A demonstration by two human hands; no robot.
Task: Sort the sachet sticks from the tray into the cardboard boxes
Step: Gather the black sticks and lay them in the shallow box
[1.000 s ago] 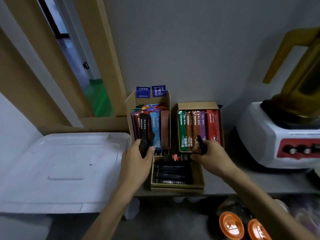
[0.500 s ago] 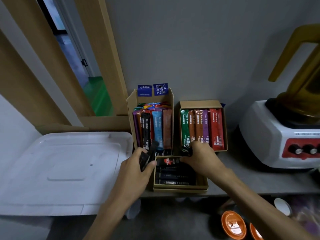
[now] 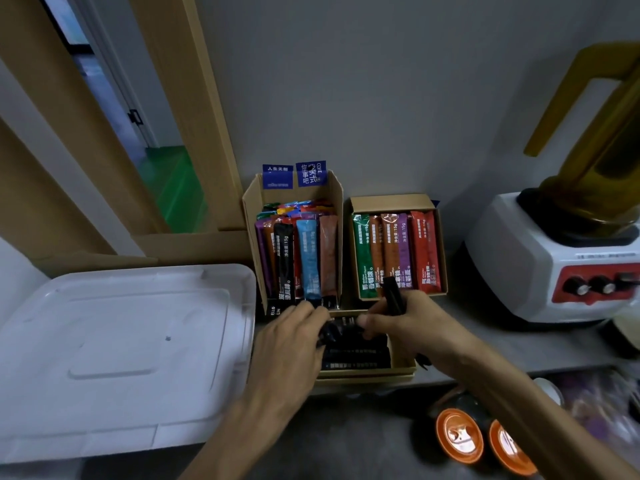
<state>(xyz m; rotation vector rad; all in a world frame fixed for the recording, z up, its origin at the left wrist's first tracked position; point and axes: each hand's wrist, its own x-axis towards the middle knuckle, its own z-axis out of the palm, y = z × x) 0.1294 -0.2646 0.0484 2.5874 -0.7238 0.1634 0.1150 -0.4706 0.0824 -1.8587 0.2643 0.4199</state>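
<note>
Three cardboard boxes stand on the grey shelf. The tall left box (image 3: 252,216) holds several coloured sachet sticks upright. The right box (image 3: 391,200) holds green, orange, purple and red sticks. The low front box (image 3: 403,367) holds several black sachet sticks (image 3: 353,355) lying flat. My left hand (image 3: 291,341) pinches a black stick (image 3: 327,336) over the front box's left end. My right hand (image 3: 412,323) grips another black stick (image 3: 393,294) that pokes up above its fingers, just over the same box. The white tray (image 3: 114,341) at the left has no sticks on it.
A white blender base with red panel (image 3: 554,265) and an amber jug (image 3: 602,161) stands at the right. Two orange-lidded cups (image 3: 459,434) sit below the shelf edge. A wooden door frame (image 3: 194,109) rises behind the tray.
My left hand has come down from the tall left box to the front box with its black stick. My right hand has dropped lower over the same box.
</note>
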